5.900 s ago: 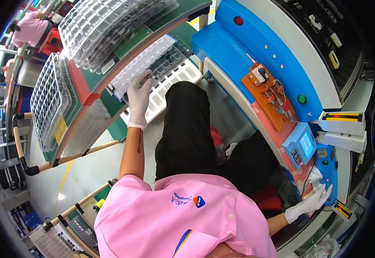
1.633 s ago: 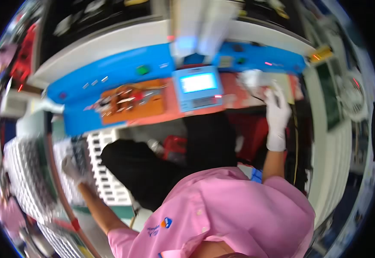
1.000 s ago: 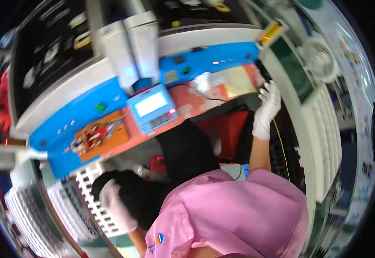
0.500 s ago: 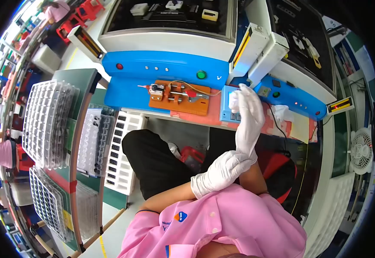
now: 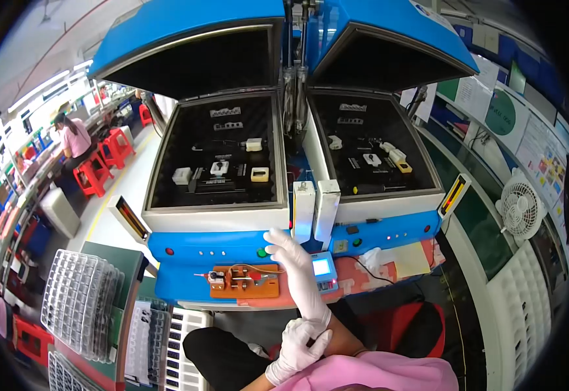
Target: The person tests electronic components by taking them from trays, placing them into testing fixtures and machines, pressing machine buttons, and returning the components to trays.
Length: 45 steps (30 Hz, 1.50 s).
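My right hand [image 5: 289,254], in a white glove, is raised in front of the blue machine panel [image 5: 193,246]. Its fingers are stretched out and partly apart, close by the green button [image 5: 262,253]; I cannot tell whether they touch it. My left hand [image 5: 297,352], gloved too, is closed on the cuff of the right glove [image 5: 314,311] at the wrist. Below the raised hand lies an orange fixture [image 5: 245,287] with a metal toggle clamp and a cable. Just right of the right forearm stands a small blue control box [image 5: 322,268] with a lit screen.
Two black machine beds [image 5: 222,156] hold small white parts under raised blue lids [image 5: 193,39]. Stacked clear trays [image 5: 79,300] stand on a rack at left, with a white slotted tray [image 5: 186,332] beside it. A white fan [image 5: 521,208] is at right; a person [image 5: 74,140] is far left.
The view has tilted up, showing the beds and raised lids. My right hand has gone from over the control box to near the green button. My left hand stays at the right wrist.
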### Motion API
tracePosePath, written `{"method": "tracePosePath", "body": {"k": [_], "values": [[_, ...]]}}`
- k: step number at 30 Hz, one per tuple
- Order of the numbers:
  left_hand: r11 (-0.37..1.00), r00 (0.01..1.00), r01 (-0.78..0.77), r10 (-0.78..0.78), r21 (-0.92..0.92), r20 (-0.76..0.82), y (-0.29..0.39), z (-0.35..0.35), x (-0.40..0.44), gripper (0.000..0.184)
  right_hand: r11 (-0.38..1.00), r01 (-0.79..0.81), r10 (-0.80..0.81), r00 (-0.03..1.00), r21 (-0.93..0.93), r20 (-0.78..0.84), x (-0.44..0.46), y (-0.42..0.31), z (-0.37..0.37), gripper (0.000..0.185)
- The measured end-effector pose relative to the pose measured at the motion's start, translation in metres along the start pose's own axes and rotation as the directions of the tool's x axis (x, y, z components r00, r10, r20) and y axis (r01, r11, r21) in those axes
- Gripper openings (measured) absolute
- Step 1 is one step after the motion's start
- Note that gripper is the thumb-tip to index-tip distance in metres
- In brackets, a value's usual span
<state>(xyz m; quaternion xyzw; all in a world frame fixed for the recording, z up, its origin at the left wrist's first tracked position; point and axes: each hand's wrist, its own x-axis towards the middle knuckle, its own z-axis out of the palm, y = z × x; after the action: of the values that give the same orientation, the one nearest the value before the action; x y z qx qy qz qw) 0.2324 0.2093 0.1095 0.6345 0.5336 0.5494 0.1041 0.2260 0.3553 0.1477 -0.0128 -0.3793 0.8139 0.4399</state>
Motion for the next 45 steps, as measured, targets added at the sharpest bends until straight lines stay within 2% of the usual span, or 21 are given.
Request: {"method": "tracePosePath", "body": {"k": [2,3,5,6,7,9,10,13,16,18,23,25,26,30,34,38,40,42,43,44,45], "values": [[0.976,0.981,0.148,-0.165,-0.157,-0.101,0.006,-0.016,-0.001,0.007,0.600,0.269,-0.189,0.963,-0.753,0.193,-0.013,0.001,0.011,0.044],[0.905,0.924,0.267,-0.338,-0.332,-0.177,0.007,-0.025,0.001,0.011,0.603,0.269,-0.175,0.963,-0.751,0.205,-0.020,0.001,0.015,0.044],[0.937,0.802,0.173,-0.314,-0.305,-0.508,-0.023,-0.055,0.007,0.024,0.593,0.319,-0.170,0.947,-0.739,0.272,-0.041,0.007,0.028,0.042],[0.652,0.564,0.052,-0.644,-0.756,-0.517,-0.029,-0.072,0.011,0.030,0.621,0.301,-0.105,0.947,-0.724,0.303,-0.052,0.014,0.038,0.042],[0.240,0.343,-0.271,-0.881,-0.932,-0.327,-0.026,-0.094,0.023,0.036,0.524,0.391,-0.038,0.898,-0.757,0.438,-0.066,0.021,0.049,0.039],[0.088,0.484,-0.354,-0.834,-0.931,-0.263,-0.056,-0.124,0.006,0.038,0.369,0.611,0.120,0.716,-0.701,0.688,-0.089,0.034,0.066,0.034],[0.118,0.489,-0.350,-0.824,-0.929,-0.288,-0.064,-0.129,0.000,0.039,0.443,0.604,0.179,0.664,-0.662,0.726,-0.094,0.045,0.066,0.034],[0.223,0.465,-0.342,-0.804,-0.913,-0.371,-0.070,-0.135,-0.013,0.042,0.403,0.594,0.110,0.724,-0.696,0.681,-0.113,0.085,0.061,0.023],[0.212,0.438,-0.419,-0.805,-0.883,-0.401,-0.060,-0.148,-0.023,0.043,0.560,0.516,0.277,0.620,-0.648,0.734,-0.120,0.095,0.070,0.017],[0.463,0.617,-0.185,-0.631,-0.867,-0.469,-0.046,-0.161,-0.028,0.042,0.616,0.475,0.343,0.557,-0.628,0.757,-0.116,0.098,0.078,0.014],[0.796,0.501,0.213,-0.587,-0.567,-0.636,0.002,-0.193,-0.037,0.027,0.734,0.273,0.448,0.495,-0.622,0.745,-0.110,0.093,0.096,0.011],[0.941,0.487,0.336,-0.212,-0.043,-0.847,0.012,-0.212,-0.048,0.017,0.740,0.243,0.416,0.567,-0.627,0.711,-0.103,0.092,0.094,0.012],[0.889,0.504,0.394,0.001,0.231,-0.864,0.017,-0.224,-0.056,0.014,0.700,0.257,0.429,0.595,-0.666,0.680,-0.098,0.088,0.088,0.014],[0.499,0.415,0.747,0.166,0.439,-0.895,0.066,-0.303,-0.125,0.019,0.578,0.229,0.431,0.729,-0.783,0.532,-0.074,0.054,0.051,0.018],[-0.050,0.268,0.963,0.321,0.267,-0.908,0.108,-0.380,-0.239,0.017,0.595,0.029,0.455,0.812,-0.803,0.366,-0.076,0.026,-0.005,0.016],[-0.606,0.069,0.794,0.177,-0.053,-0.982,0.171,-0.410,-0.313,0.026,0.554,-0.069,0.531,0.797,-0.829,0.288,-0.082,0.012,-0.040,0.024],[-0.683,-0.071,0.728,0.016,-0.063,-0.997,0.182,-0.421,-0.346,0.031,0.537,0.017,0.512,0.788,-0.843,0.342,-0.077,0.012,-0.033,0.018],[-0.719,-0.027,0.695,0.000,-0.019,-1.000,0.179,-0.426,-0.373,0.035,0.481,0.136,0.458,0.803,-0.866,0.381,-0.079,0.012,-0.019,0.017],[-0.659,0.149,0.739,-0.042,0.139,-0.988,0.180,-0.418,-0.373,0.036,0.426,0.213,0.423,0.812,-0.880,0.401,-0.076,0.014,-0.011,0.018],[-0.488,0.008,0.872,-0.031,0.022,-0.999,0.179,-0.424,-0.385,0.031,0.413,0.198,0.447,0.807,-0.889,0.387,-0.072,0.013,-0.004,0.019],[-0.426,0.362,0.830,-0.081,0.361,-0.929,0.182,-0.418,-0.398,0.023,0.395,0.177,0.466,0.807,-0.901,0.363,-0.069,0.011,0.000,0.021]]}}
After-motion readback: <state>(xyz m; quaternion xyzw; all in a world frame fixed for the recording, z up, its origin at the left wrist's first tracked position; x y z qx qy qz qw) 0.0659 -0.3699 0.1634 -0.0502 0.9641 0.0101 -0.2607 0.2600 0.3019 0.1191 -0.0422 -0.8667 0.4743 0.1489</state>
